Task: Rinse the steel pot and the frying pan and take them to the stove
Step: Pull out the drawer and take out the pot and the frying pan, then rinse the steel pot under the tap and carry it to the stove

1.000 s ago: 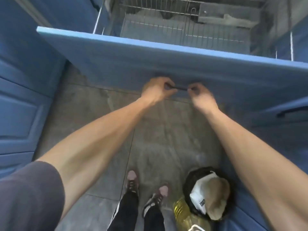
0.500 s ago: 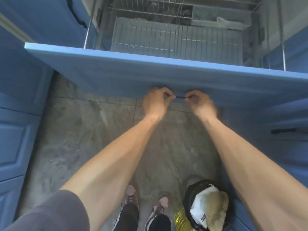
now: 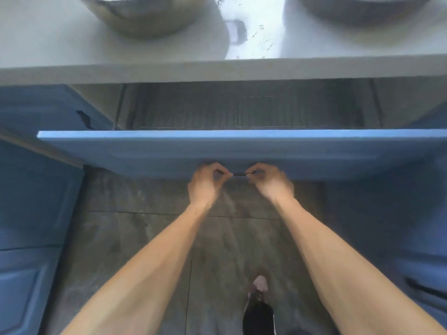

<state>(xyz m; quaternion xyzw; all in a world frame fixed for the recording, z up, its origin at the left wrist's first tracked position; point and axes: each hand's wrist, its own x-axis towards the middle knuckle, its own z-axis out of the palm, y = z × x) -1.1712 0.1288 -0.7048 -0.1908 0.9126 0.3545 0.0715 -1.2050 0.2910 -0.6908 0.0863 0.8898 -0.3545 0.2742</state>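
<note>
Both hands grip the thin dark handle (image 3: 239, 174) of a blue drawer front (image 3: 242, 148). My left hand (image 3: 205, 183) holds the handle's left end and my right hand (image 3: 271, 183) its right end. The drawer stands partly out, with a wire rack (image 3: 242, 112) inside it in shadow. On the pale countertop (image 3: 48, 44) above, the steel pot (image 3: 142, 15) sits at the top left, cut off by the frame. A darker round vessel (image 3: 362, 6), possibly the frying pan, shows at the top right, also cut off.
Blue cabinet doors (image 3: 31, 213) stand to the left, and another blue front with a dark handle (image 3: 425, 290) to the right. Grey floor tiles (image 3: 145, 238) lie below. One of my feet (image 3: 260, 284) shows at the bottom.
The drawer has slid inward, with less of the rack showing. The view has lifted, so the countertop and the two vessels have come into sight and the bin on the floor has left it.
</note>
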